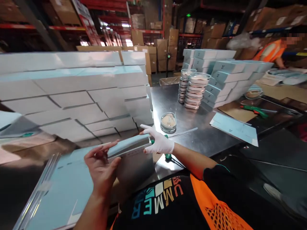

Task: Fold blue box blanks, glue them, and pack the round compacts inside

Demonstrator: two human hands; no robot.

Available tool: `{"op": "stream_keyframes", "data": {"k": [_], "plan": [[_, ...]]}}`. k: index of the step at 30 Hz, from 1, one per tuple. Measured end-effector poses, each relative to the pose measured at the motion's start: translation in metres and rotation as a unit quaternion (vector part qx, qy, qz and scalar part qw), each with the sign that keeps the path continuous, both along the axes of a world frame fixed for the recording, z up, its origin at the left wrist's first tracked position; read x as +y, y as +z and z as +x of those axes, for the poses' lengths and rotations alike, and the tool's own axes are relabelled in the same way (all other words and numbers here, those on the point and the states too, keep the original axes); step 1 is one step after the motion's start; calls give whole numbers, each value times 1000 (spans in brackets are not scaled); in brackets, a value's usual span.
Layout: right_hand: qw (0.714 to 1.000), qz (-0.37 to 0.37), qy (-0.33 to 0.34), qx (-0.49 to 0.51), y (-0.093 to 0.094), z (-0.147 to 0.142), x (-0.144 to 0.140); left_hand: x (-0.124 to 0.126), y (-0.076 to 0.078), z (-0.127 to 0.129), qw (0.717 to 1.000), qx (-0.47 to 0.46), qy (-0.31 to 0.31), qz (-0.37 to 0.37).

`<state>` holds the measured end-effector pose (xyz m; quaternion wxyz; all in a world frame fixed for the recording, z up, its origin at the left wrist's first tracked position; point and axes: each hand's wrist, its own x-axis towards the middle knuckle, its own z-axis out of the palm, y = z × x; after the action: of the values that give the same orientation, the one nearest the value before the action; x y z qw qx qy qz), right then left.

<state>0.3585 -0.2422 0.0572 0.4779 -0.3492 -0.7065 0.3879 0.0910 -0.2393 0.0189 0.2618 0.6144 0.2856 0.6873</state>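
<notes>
A pale blue box (129, 144) is between my two hands, its edge opening toward me. My bare left hand (102, 161) grips its left end, thumb underneath and fingers on top. At the right end, my right hand (160, 141), in a white glove with bare fingertips, holds the box edge between thumb and fingers. Beyond the right hand a round clear container (168, 122) with a beige disc stands on the metal table (192, 140). Clear sticks (183, 132) lie beside it. A green glue gun (168, 157) is partly hidden behind my right hand.
Stacked pale boxes (96, 95) form a wall at left. Flat blue card sheets (64, 191) lie at lower left. Round containers (195, 91) are stacked ahead, near more boxes (225, 78). Another glue gun (255, 111) and flat card (236, 127) lie right. A person (272, 52) stands far right.
</notes>
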Motion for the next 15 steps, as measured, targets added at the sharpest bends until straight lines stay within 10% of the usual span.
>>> {"op": "stream_keyframes", "data": {"k": [6,11,15], "plan": [[977,205,4,-63,-12,-13,-4,10,35,-29,968,229,-50,93],[930,317,15,-187,-3,-29,3,18,77,-34,852,471,-43,227],[927,186,-120,-303,3,20,30,12,90,-47,918,392,21,60]]}}
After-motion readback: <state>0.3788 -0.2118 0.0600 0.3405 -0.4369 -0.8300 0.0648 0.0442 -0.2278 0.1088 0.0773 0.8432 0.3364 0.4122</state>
